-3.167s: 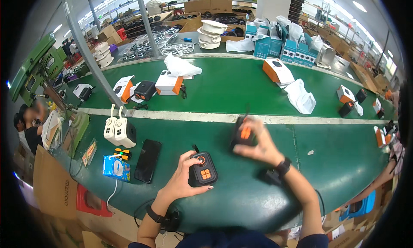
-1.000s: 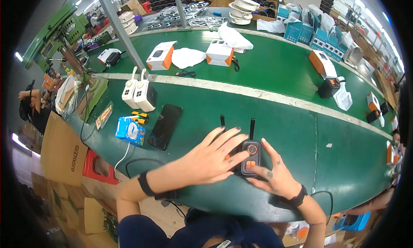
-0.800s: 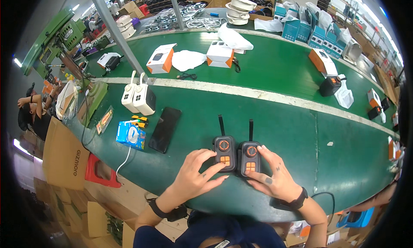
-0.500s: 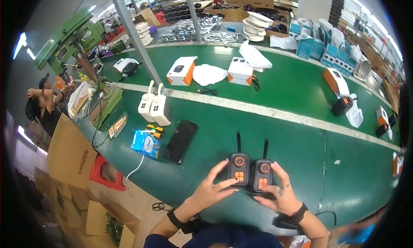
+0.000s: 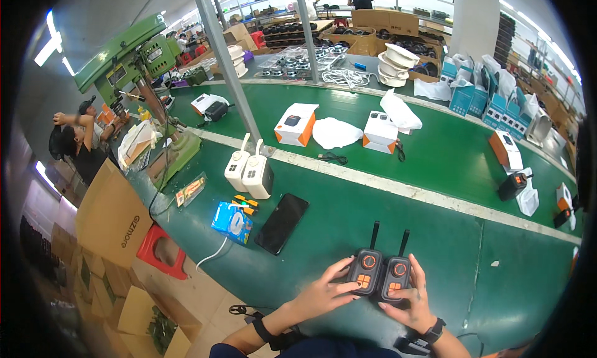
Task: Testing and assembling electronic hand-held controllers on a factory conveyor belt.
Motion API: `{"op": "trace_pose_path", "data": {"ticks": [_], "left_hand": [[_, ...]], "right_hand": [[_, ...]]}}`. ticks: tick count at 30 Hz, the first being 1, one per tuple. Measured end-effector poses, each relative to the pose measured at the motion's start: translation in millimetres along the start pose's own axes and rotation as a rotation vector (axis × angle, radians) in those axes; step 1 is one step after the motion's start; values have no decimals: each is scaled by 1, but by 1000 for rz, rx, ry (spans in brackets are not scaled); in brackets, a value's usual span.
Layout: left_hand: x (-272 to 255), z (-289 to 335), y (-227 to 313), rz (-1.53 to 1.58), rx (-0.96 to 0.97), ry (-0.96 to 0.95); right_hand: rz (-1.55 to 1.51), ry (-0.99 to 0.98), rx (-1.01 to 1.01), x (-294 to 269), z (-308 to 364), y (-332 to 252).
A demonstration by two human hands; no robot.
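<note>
Two black handheld units with stub antennas, orange rings and orange buttons stand side by side, nearly touching, at the front of the green table. My left hand [image 5: 326, 291] is closed around the outer side of the left black unit [image 5: 371, 265], a finger on its orange buttons. Around the right black unit [image 5: 397, 272] my right hand [image 5: 411, 299] is closed in the same way, with a digit at its buttons. Both antennas point away from me. Left of them lie a black smartphone [image 5: 282, 224] and a blue packet [image 5: 232, 222]. Behind these stand two cream units [image 5: 256, 174].
A metal post [image 5: 229, 66] rises by the white divider strip [image 5: 348, 166]. Beyond it, the green conveyor belt [image 5: 438, 153] carries white-orange boxes [image 5: 296, 125] and plastic bags [image 5: 337, 133]. A green drill press [image 5: 140, 66] stands left, with people behind it. Below are a red stool [image 5: 163, 252] and cardboard boxes [image 5: 112, 234].
My view has tilted up and turned left, so the scene sits lower and farther right. Both hands keep their hold on the black units, with little change in finger position.
</note>
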State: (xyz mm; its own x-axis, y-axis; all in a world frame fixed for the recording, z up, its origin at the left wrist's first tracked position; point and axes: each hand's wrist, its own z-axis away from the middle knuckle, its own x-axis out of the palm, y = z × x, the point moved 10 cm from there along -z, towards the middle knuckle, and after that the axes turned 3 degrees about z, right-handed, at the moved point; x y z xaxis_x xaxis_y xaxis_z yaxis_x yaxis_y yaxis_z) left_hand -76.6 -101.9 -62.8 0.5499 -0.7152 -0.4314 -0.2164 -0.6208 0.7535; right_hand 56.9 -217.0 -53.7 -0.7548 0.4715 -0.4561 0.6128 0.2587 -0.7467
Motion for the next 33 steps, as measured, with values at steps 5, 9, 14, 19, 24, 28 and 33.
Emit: {"op": "trace_pose_path", "data": {"ticks": [5, 9, 14, 19, 24, 28, 33], "left_hand": [[-2, 1, 1, -6, 9, -23], [-2, 7, -3, -50, -12, -34], [-5, 8, -2, -117, 34, -39], [-7, 11, -4, -111, 25, -33], [-3, 11, -9, -120, 14, -57], [-11, 5, -3, -117, 49, -23], [-20, -9, 35, -208, 156, 17]], "right_hand": [[81, -35, 23, 4, 3, -6], [32, 14, 26, 4, 3, -10], [79, 12, 6, 9, 3, -11], [95, -7, 10, 12, 3, -10], [109, 20, 30, 9, 5, -13], [108, 80, 2, 6, 4, -18], [41, 46, -55, 15, -1, -19]]}}
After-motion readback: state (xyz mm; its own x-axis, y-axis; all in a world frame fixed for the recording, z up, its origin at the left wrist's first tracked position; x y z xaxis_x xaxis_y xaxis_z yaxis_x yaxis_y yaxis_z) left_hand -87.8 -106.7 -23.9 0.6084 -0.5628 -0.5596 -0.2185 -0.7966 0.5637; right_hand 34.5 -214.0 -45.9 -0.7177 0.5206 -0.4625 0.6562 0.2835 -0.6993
